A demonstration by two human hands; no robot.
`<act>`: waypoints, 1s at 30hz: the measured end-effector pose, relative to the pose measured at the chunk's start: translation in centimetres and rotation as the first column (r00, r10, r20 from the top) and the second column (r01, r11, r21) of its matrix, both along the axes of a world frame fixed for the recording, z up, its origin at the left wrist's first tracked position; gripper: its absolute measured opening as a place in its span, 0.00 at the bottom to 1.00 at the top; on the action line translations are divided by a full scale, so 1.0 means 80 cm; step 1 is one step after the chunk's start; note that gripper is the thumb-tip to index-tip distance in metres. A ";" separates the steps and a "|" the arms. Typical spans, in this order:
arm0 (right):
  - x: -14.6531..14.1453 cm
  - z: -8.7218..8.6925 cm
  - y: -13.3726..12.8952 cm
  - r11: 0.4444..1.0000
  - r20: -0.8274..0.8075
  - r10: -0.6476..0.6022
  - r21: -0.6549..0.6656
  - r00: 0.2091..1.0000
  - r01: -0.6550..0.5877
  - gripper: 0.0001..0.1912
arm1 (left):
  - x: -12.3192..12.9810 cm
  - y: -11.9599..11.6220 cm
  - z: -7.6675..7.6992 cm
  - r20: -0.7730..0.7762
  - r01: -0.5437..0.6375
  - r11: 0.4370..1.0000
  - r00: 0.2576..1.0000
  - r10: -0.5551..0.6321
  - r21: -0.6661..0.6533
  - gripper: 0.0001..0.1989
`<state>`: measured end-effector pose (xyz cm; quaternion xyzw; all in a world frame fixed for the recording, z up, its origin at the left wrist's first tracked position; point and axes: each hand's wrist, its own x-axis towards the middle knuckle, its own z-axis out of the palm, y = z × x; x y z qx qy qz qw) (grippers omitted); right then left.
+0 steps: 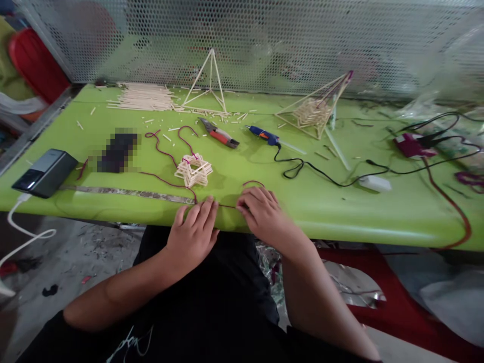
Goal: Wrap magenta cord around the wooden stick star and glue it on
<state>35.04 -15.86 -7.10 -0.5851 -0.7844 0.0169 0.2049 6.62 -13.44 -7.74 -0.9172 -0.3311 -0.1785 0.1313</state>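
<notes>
My left hand (193,229) lies at the table's front edge with its fingers stretched flat, pressing on the end of a patterned ruler-like strip (132,192) and on a purple string (227,205). The string runs taut across to my right hand (264,214), whose thumb and fingers pinch it. Its loose end curls up beyond that hand. Just behind my left hand sits a small star-shaped piece of stacked wooden sticks (194,170), with purple strings tied to it.
Behind are pliers (219,133), a blue glue gun (262,135) with its cord, a stick pyramid (210,85), a second stick frame (313,111) and a stick pile (143,97). A power bank (45,172) stands left, a purple adapter (414,145) right.
</notes>
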 end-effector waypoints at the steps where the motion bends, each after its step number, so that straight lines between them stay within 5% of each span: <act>1: 0.002 0.000 0.000 1.000 0.005 -0.005 0.005 1.000 0.005 0.07 | -0.005 0.004 0.000 0.002 0.003 1.000 1.000 -0.003 0.005 0.31; 16: 0.079 0.001 -0.015 0.980 0.096 -0.199 0.043 0.975 0.196 0.06 | -0.018 0.017 -0.010 0.077 0.023 1.000 0.997 -0.022 -0.002 0.31; 22: 0.110 -0.007 -0.027 0.940 0.130 -0.342 0.056 0.931 0.337 0.07 | -0.021 0.030 -0.033 0.129 0.057 0.997 0.990 -0.062 0.043 0.42; 30: 0.122 0.002 -0.033 0.845 0.195 -0.534 0.084 0.823 0.529 0.11 | -0.017 0.034 -0.050 0.188 0.056 0.987 0.979 -0.085 0.153 0.41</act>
